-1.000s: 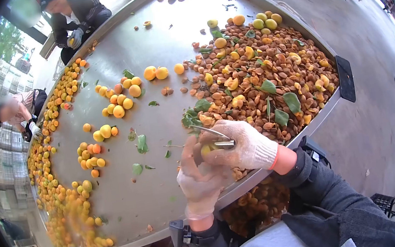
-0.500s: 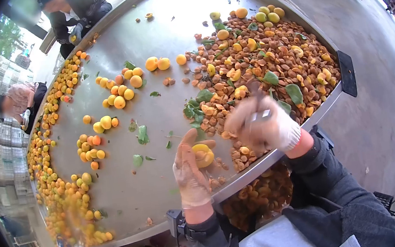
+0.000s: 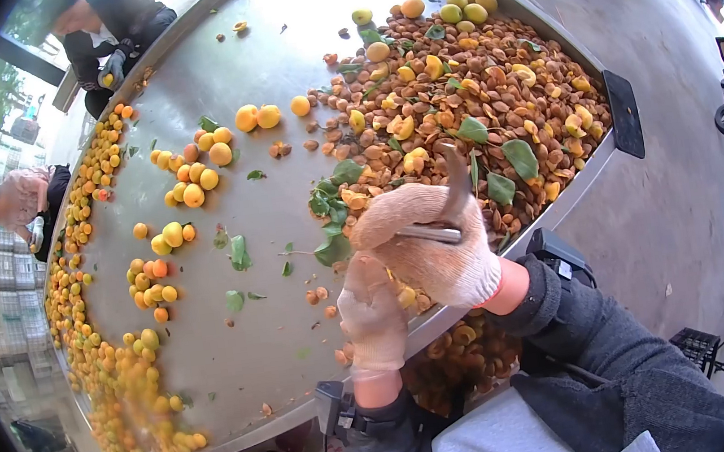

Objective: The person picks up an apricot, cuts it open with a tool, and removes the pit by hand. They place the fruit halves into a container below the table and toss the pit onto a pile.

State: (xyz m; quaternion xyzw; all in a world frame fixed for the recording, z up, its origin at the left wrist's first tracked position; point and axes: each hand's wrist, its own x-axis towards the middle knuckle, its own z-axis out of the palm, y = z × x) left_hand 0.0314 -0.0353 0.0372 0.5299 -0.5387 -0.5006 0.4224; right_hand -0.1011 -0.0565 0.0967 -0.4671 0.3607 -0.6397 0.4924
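My right hand (image 3: 443, 257), in a stained, light-coloured work glove, is closed around a small metal knife (image 3: 458, 180). Its dark curved blade points up, and a shiny metal part shows by the fingers. Gloved too, my left hand (image 3: 373, 315) meets the right one, fingertips tucked behind it. The apricot it holds is almost wholly hidden now; the earlier frame shows it cut, in the left fingers. Just beyond both hands lies a heap of apricot pits (image 3: 445, 94), mixed with fruit scraps and green leaves (image 3: 519, 159).
Whole apricots (image 3: 191, 175) lie in groups on the metal table (image 3: 272, 228), with a long bank of apricots (image 3: 104, 366) along its left edge. Below the near rim is a container of apricot halves (image 3: 464, 358). Two people (image 3: 109, 40) work across the table at left.
My right hand has moved left and down with the knife to meet my left hand. The left fingers, spread around the cut apricot before, are now mostly covered. The view has shifted slightly.
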